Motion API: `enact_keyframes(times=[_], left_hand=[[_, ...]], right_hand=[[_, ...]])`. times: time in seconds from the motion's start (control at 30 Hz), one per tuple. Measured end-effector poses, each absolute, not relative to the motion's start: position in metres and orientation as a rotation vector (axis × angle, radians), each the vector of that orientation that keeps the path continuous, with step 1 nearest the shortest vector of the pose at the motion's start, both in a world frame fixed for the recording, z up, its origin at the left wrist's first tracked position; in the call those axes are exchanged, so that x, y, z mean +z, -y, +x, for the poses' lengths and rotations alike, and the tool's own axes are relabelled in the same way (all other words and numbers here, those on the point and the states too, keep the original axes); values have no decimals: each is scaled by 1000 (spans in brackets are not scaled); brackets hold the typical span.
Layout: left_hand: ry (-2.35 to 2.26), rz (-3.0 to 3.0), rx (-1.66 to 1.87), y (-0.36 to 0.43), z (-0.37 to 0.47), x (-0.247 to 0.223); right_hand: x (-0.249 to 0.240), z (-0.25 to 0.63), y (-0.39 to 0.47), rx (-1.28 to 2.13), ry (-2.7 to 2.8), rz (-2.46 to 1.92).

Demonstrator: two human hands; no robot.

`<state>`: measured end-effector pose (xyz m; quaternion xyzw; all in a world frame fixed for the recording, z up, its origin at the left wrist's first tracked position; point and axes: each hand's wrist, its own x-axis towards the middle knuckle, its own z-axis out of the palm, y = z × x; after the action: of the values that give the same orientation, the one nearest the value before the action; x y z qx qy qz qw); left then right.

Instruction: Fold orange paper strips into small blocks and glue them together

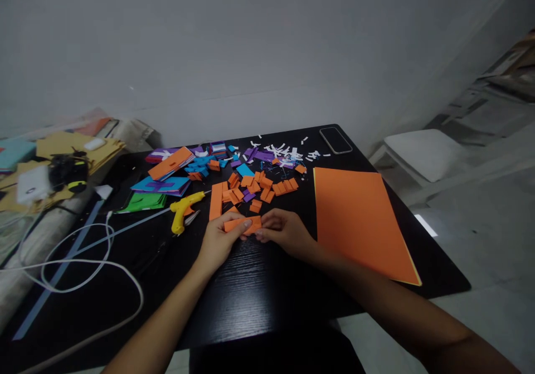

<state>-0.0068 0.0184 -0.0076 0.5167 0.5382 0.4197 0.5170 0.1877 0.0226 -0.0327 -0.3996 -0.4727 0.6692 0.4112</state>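
Between my two hands, just above the black table, is a folded strip of orange paper [244, 226]. My left hand [221, 237] pinches its left part with the thumb on top. At the strip's right end, the thumb and fingers of my right hand [282, 230] close on it. Right behind my hands lies a loose pile of small folded orange paper pieces [254, 183], with a longer orange strip [216, 201] at its left side. A few purple and blue pieces are mixed in.
A yellow glue gun [183, 212] lies left of my hands, near stacked coloured paper [161, 186]. A white cable [100, 262] loops across the left side. Large orange sheets [355, 218] lie at right. White paper scraps [288, 152] and a phone [335, 140] are farther back.
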Motion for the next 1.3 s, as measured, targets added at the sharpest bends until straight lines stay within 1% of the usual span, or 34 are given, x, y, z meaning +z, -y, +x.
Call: enact_keyframes(times=[0.47,0.8,1.07,1.17,1.3], left_hand=[[-1263,1235,948,-21,-9,-11],[-1273,1074,946,-22,-6,-9],[-1267,1080,950,-22,-8,-10],[-1244,1085,938,-22,-8,-11],[-1181,1123,916,-20,-6,-15]], right_hand=[[-37,190,-26,1783,1151,-1030],[-33,192,-27,1799,1142,-1048],[-32,191,-26,1818,1118,-1011],[-32,191,-27,1762,1130,-991],[-31,192,-28,1602,1159,-1006]])
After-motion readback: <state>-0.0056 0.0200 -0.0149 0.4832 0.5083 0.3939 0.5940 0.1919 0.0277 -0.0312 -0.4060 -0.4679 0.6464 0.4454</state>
